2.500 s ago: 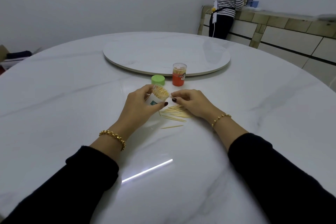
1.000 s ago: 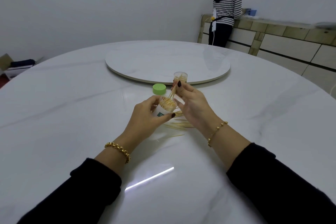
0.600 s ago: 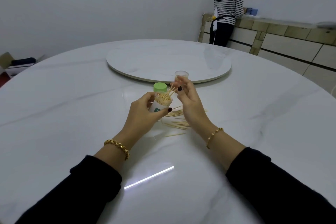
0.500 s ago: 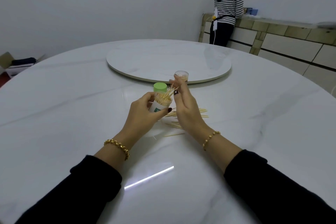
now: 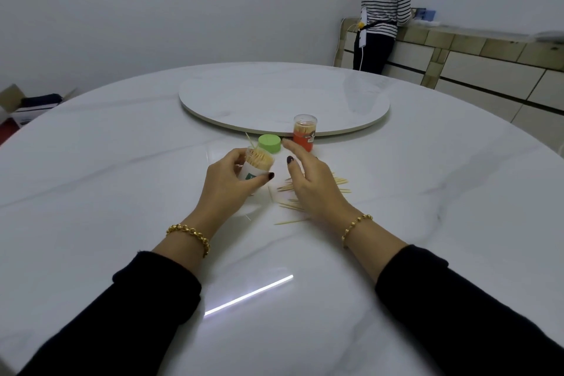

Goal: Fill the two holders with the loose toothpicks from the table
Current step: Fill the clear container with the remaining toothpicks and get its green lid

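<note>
Left hand [image 5: 227,185] is gripping the clear holder [image 5: 256,166], with the thumb curling across its white label and the fingers wrapping the far side. The holder is sitting slightly tilted, with its open mouth leaning toward the right hand [image 5: 311,180]. It is showing a dense pack of pale yellow toothpick ends filling the mouth, and one single pick is sticking up and out past the far-left rim. Whether its base is touching the bench [image 5: 122,177] cannot be told, since the palm is hiding it. The right hand is holding nothing. Its fingers are lying loosely spread and nearly straight, palm down, just right of the holder. The loose toothpicks [image 5: 292,207] are lying flat on the bench, scattered under and around the right hand. Thin pale sticks are poking out on both sides of the palm, and one is lying apart nearer the wrist. The green lid [image 5: 269,143] is resting on the bench just beyond the gap between the two hands. The orange holder [image 5: 304,133] is standing upright just beyond the right fingertips. Its clear top is showing toothpicks inside, and it is standing against the edge of the round turntable [image 5: 283,98]. A gold bracelet [image 5: 189,232] is hanging on each wrist.
</note>
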The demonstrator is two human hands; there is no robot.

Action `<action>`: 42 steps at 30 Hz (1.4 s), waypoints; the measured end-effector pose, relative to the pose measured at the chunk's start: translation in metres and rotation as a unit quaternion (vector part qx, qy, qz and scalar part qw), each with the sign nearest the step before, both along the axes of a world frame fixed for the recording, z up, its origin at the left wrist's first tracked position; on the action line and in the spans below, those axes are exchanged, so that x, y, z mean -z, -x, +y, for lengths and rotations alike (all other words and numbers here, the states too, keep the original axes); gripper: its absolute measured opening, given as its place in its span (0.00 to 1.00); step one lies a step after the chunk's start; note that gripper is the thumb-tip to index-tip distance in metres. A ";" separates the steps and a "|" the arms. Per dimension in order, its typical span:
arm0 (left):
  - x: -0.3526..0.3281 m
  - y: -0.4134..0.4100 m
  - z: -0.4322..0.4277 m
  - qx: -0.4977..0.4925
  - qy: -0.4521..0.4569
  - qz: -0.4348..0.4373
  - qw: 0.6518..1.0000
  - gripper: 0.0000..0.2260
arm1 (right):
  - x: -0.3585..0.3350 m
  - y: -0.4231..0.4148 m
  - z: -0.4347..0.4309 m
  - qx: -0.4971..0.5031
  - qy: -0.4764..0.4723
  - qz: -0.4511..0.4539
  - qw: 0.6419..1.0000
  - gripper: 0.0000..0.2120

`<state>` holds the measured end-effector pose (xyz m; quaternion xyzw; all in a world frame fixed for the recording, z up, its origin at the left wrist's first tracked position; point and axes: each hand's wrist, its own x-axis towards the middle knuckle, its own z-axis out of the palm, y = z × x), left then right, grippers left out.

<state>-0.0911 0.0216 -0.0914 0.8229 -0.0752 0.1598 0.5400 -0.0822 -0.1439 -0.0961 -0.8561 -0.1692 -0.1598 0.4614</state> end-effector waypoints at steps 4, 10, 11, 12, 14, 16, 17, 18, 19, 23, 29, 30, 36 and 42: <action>0.002 -0.005 0.010 -0.025 0.010 0.012 1.000 0.21 | 0.009 -0.007 -0.002 -0.004 0.136 0.057 0.989 0.18; 0.002 -0.006 0.011 -0.029 0.007 0.012 0.999 0.20 | 0.011 -0.003 0.005 0.005 0.318 0.019 0.948 0.24; 0.002 -0.006 0.010 -0.025 0.009 0.014 1.000 0.20 | 0.010 -0.002 0.005 0.011 0.333 0.018 0.943 0.25; 0.002 -0.005 0.009 -0.021 0.010 0.015 1.000 0.21 | 0.008 -0.003 0.003 0.019 0.343 0.020 0.939 0.25; 0.002 -0.004 0.007 -0.013 0.010 0.017 1.000 0.21 | 0.005 -0.005 -0.003 0.035 0.354 0.027 0.934 0.23; 0.002 -0.003 0.005 -0.002 0.014 0.021 1.000 0.21 | 0.001 -0.008 -0.012 0.050 0.362 0.032 0.930 0.20; 0.001 -0.002 0.004 0.003 0.014 0.021 1.000 0.20 | 0.000 -0.010 -0.017 0.055 0.364 0.034 0.929 0.19; 0.001 -0.001 0.002 0.008 0.014 0.020 1.000 0.20 | -0.001 -0.012 -0.022 0.060 0.366 0.036 0.928 0.17; 0.001 0.000 0.001 0.012 0.015 0.019 1.000 0.20 | -0.001 -0.014 -0.027 0.062 0.367 0.039 0.928 0.16; 0.000 0.003 -0.002 0.021 0.010 0.019 1.000 0.20 | -0.001 -0.022 -0.039 0.062 0.352 0.024 0.933 0.12; 0.000 0.005 -0.006 0.031 0.008 0.021 0.999 0.20 | 0.001 -0.027 -0.036 0.072 0.332 -0.047 0.939 0.08; 0.000 0.006 -0.006 0.033 0.008 0.021 0.999 0.20 | 0.002 -0.027 -0.035 0.074 0.332 -0.053 0.939 0.08; -0.002 0.008 -0.008 0.039 0.007 0.017 0.999 0.19 | 0.006 -0.026 -0.031 0.078 0.352 -0.056 0.931 0.07; -0.002 0.008 -0.008 0.039 0.000 0.015 0.999 0.18 | 0.006 -0.028 -0.034 0.097 0.276 -0.036 0.955 0.06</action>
